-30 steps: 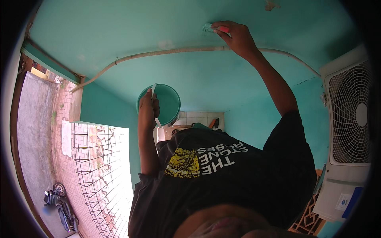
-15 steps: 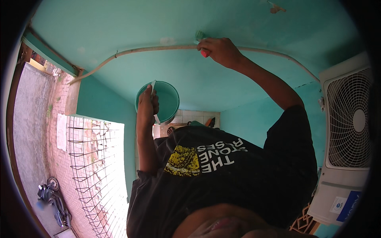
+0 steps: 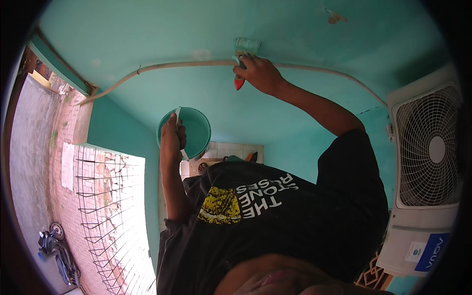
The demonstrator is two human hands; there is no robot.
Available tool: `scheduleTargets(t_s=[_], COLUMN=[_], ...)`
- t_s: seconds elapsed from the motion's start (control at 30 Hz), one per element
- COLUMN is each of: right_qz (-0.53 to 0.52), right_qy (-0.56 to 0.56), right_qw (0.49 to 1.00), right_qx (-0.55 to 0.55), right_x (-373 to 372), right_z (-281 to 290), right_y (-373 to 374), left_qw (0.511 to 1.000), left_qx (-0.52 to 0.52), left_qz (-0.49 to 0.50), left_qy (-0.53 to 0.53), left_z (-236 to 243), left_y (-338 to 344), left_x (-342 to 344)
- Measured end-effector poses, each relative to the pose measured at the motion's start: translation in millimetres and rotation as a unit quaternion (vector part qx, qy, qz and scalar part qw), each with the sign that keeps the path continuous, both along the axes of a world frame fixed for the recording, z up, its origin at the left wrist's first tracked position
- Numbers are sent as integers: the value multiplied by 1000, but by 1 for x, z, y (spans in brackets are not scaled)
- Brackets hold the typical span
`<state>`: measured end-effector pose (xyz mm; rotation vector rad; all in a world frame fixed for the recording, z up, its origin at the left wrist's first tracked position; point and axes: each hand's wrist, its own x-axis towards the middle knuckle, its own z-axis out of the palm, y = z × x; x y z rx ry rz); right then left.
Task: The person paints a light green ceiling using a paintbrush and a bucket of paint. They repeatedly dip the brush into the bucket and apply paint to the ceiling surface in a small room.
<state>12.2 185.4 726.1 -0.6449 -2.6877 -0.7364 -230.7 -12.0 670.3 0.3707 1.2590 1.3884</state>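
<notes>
My right hand (image 3: 259, 73) is closed round a paintbrush (image 3: 248, 46) with a red-tipped handle. Its wide bristles, coated in green paint, lie against the turquoise wall (image 3: 162, 34), just above a pale pipe. Lower and to the left, my left hand (image 3: 174, 134) grips the white handle of a green bucket (image 3: 199, 129). The bucket hangs in front of the wall, and its inside is green as well; how much paint it holds I cannot tell.
The pale pipe (image 3: 187, 64) runs across the wall. An air conditioner's outdoor unit (image 3: 393, 255) stands close on my right. On the left are a wire fence (image 3: 105, 216), a brick-paved strip (image 3: 69, 167) and a parked motorcycle (image 3: 60, 255). A small tan piece (image 3: 336, 18) sticks out from the wall higher up.
The brush has tilted, so its bristles now show spread on the wall and its handle points down. My right hand sits slightly lower and further left; the whole view has shifted a little.
</notes>
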Motion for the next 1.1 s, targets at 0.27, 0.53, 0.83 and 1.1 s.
scheduleTargets(t_s=[0.27,0.53,0.83,1.1], right_qz=[54,47,28,28], right_qy=[284,70,189,54], right_qw=[948,980,975,941], right_qx=[-134,180,-117,332], right_x=[-9,-2,0,0], right_z=[129,59,184,323], right_y=[19,12,9,-2], left_qw=[1000,1000,1000,999], left_qx=[13,-7,17,28], left_qz=[2,17,-11,-13], left_qy=[7,9,20,27], left_z=[-4,-1,1,-6], left_y=[-9,-10,0,0], left_x=[-2,-2,-2,-1])
